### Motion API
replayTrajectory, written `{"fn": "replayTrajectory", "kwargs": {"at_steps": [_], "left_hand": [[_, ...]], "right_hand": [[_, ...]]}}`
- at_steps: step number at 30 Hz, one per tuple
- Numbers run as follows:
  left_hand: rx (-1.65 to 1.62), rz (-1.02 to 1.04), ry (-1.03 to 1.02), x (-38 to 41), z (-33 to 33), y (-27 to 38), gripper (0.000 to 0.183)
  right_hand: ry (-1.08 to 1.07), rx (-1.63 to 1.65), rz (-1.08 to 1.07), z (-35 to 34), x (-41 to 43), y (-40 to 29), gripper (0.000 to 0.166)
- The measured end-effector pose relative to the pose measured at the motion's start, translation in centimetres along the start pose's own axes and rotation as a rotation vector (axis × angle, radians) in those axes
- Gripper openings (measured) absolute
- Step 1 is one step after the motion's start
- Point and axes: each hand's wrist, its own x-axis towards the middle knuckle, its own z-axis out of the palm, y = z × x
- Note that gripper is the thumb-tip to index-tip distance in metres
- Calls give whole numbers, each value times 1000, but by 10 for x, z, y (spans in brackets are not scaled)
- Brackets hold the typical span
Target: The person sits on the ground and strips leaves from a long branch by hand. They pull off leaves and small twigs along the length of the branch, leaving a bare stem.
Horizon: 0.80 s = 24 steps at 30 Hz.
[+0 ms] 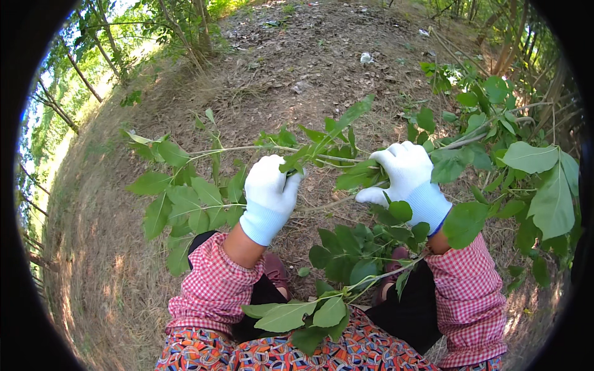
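My left hand [274, 188], in a white knit glove with a light blue cuff, is closed around green leaves and a thin stem left of centre. To its right my right hand [403, 174], gloved the same way, has its fingers around leafy branches [341, 159]; the thumb lies over a lower stem. Part of the grip is hidden by leaves. Leafy twigs [185, 192] spread out beyond my left wrist. Another leafy branch [332, 310] lies across my lap, below both hands, with more leaves between my knees.
Dense leafy branches [533, 185] reach in from the right. Thin trees [202, 28] stand at the upper left. The ground has dry grass and dead leaves, with a crumpled white scrap [366, 58] farther off. My dark red shoes [277, 273] show below.
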Motion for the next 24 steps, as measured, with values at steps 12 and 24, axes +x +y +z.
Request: {"fn": "replayTrajectory", "kwargs": {"at_steps": [12,24], "left_hand": [[57,-163,146,10,-27,-24,20],[-85,-287,102,4,-22,-41,23]], "right_hand": [[161,20,-54,-1,3,2,73],[171,39,-90,-7,4,-2,67]]}}
